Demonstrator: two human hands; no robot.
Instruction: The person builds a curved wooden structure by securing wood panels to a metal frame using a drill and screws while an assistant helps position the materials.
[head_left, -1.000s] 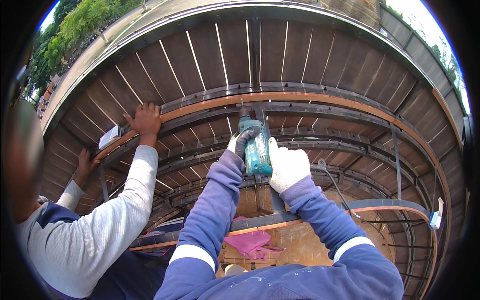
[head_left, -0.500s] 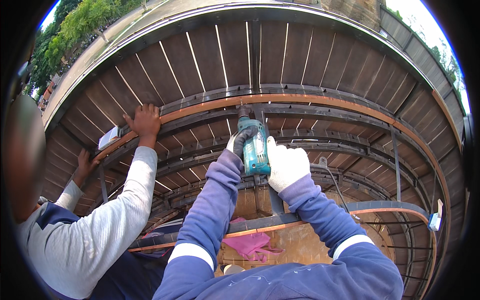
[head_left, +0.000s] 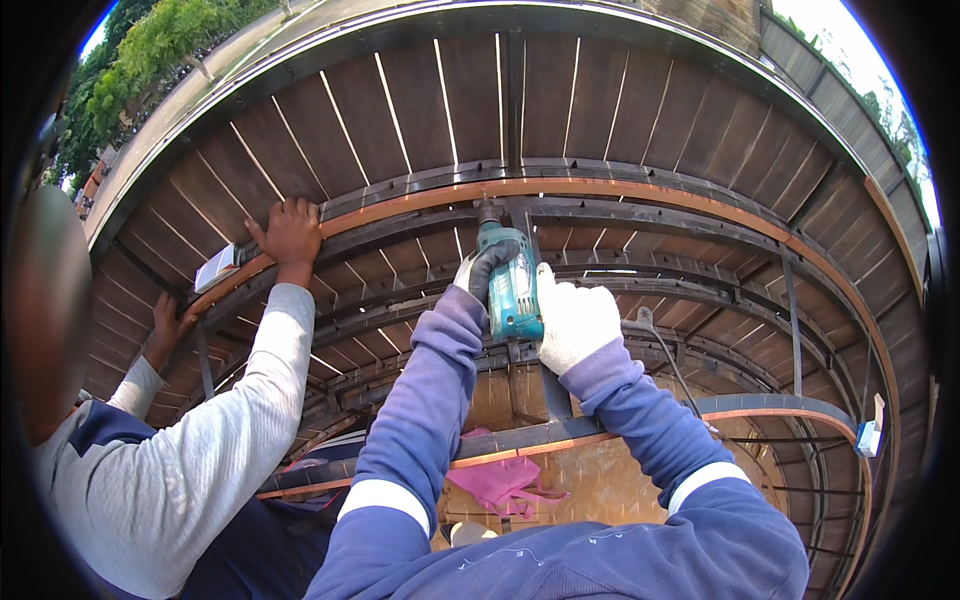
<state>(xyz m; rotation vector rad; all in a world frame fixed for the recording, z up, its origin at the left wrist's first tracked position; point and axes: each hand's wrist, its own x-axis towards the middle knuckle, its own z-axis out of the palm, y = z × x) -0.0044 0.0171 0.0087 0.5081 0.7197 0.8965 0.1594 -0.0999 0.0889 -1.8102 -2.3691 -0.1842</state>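
A teal power drill (head_left: 513, 290) sits just right of the upper middle of the frame, its long axis running nearly up and down the picture with a slight lean: the chuck (head_left: 489, 218) points toward the top and a little left, and the rear end lies lower and a little right. At its front, the tip meets a reddish-brown curved strip (head_left: 620, 189) that arcs across the frame along dark metal framing (head_left: 650, 225). Both hands are clamped on the drill: the left hand (head_left: 487, 267), in a dark-faced glove, wraps the left side of the body near the chuck, while the right hand (head_left: 578, 320), in a white knitted glove, closes at the rear right, its grip partly hidden. At left, a co-worker's bare hand (head_left: 290, 238) rests on the same strip, with a small white box (head_left: 216, 268) just beside it. A pink bag (head_left: 500, 484) lies at lower centre, below a curved bar (head_left: 540, 438), and a blue-and-white box (head_left: 870, 430) sits near the right edge.
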